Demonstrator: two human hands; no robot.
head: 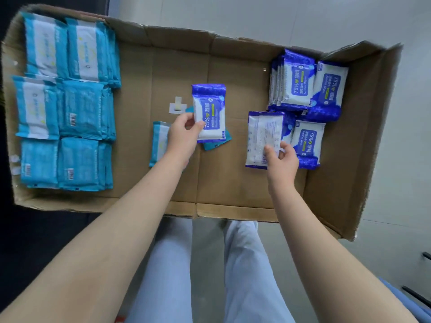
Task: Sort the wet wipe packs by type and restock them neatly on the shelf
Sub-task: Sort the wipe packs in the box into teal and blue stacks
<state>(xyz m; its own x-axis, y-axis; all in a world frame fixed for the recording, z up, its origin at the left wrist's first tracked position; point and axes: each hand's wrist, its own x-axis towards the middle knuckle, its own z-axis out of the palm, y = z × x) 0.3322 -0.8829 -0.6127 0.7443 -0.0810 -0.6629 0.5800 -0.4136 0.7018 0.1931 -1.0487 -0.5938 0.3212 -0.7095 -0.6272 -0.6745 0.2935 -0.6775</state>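
Note:
A shallow cardboard box (177, 73) holds wet wipe packs. Several light-blue packs (77, 106) are lined up in rows at its left end. Several dark-blue alcohol wipe packs (300, 85) are grouped at the right end. My left hand (184, 134) pinches a dark-blue pack (210, 108) face up over the middle of the box. Under and beside that hand lie two loose light-blue packs (159, 141), one mostly hidden. My right hand (282, 159) grips another dark-blue pack (263, 136), back side up, next to the dark-blue group.
A small white label (177, 107) sticks to the box floor near the centre. The box's right flap (363, 136) stands up. Grey floor surrounds the box; my legs in pale trousers (210, 276) are below its near edge.

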